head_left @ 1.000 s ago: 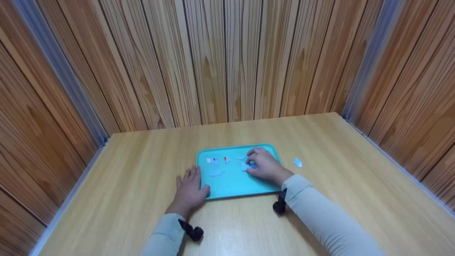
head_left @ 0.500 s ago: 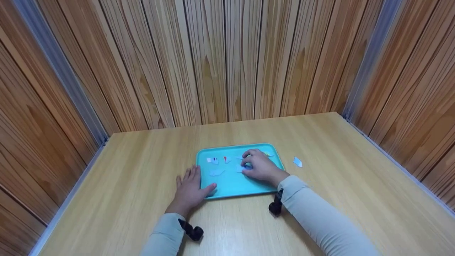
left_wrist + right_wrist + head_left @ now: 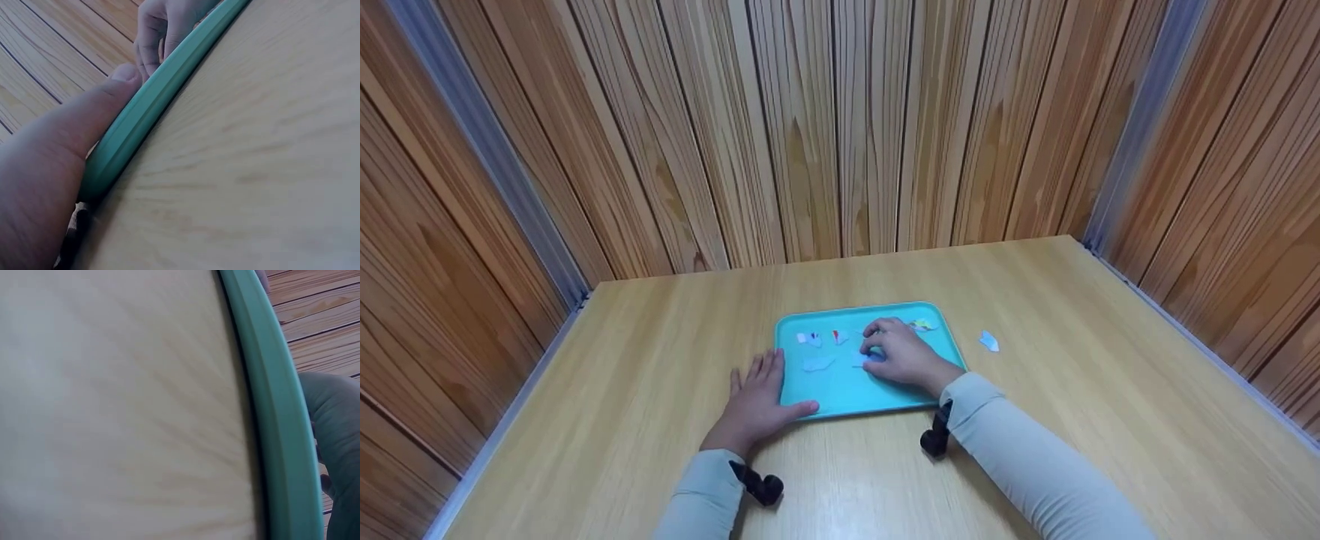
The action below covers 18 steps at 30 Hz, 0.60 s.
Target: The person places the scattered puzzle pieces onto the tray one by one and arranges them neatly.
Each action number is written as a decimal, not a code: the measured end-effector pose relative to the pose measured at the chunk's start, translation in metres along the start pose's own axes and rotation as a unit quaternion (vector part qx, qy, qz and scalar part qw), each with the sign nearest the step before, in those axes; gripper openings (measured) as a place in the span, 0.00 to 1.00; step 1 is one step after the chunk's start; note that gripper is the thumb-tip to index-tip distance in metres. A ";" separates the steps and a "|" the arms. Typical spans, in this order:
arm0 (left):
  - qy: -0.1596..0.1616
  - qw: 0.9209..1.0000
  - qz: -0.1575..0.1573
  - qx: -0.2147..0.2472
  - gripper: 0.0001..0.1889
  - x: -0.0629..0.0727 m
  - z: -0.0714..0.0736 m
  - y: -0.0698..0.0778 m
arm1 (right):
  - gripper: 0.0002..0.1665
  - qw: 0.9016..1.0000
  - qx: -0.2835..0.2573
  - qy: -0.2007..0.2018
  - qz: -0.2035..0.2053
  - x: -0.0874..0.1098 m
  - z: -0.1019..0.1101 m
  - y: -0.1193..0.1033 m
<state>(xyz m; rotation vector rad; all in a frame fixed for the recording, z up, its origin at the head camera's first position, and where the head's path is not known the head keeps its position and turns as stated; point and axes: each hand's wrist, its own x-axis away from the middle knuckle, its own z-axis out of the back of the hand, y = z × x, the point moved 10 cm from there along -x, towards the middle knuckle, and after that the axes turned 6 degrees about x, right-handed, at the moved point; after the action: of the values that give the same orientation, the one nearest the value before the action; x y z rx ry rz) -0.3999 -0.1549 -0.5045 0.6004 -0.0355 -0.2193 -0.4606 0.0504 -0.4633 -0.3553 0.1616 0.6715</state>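
A turquoise tray lies on the table with several torn paper pieces in it. My left hand rests at the tray's left edge, fingers straight along the outside and thumb over the near corner; the left wrist view shows the thumb on the rim. Over the tray's right half, my right hand has its fingers curled down, gripping a light-blue paper piece that is mostly hidden beneath them. To the left lie a piece with a red mark, a white-and-blue piece and a pale-blue piece.
Behind the right hand, a piece with yellow-green print lies in the tray's far right corner. Another light-blue piece is on the wooden table, right of the tray. Wood-plank walls stand behind and at both sides.
My right hand has moved left across the tray along with the paper piece, uncovering the yellow-green piece. My left thumb has spread a little further right over the near edge.
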 end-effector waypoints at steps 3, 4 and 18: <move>-0.005 1.000 -0.002 -0.001 0.64 0.001 0.000 -0.001 | 0.13 1.000 -0.002 -0.002 0.000 -0.001 -0.002 0.000; -0.005 1.000 -0.002 -0.001 0.64 0.001 0.000 -0.001 | 0.13 1.000 -0.004 -0.004 -0.003 0.000 -0.003 0.000; -0.008 1.000 -0.008 -0.001 0.65 0.002 -0.001 -0.001 | 0.12 0.999 -0.050 0.002 -0.019 0.004 -0.009 0.006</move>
<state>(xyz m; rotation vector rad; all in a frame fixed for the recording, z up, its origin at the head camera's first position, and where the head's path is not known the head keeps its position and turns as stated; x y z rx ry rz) -0.3984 -0.1558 -0.5063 0.5978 -0.0469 -0.2394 -0.4613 0.0537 -0.4738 -0.4544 0.1244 0.6425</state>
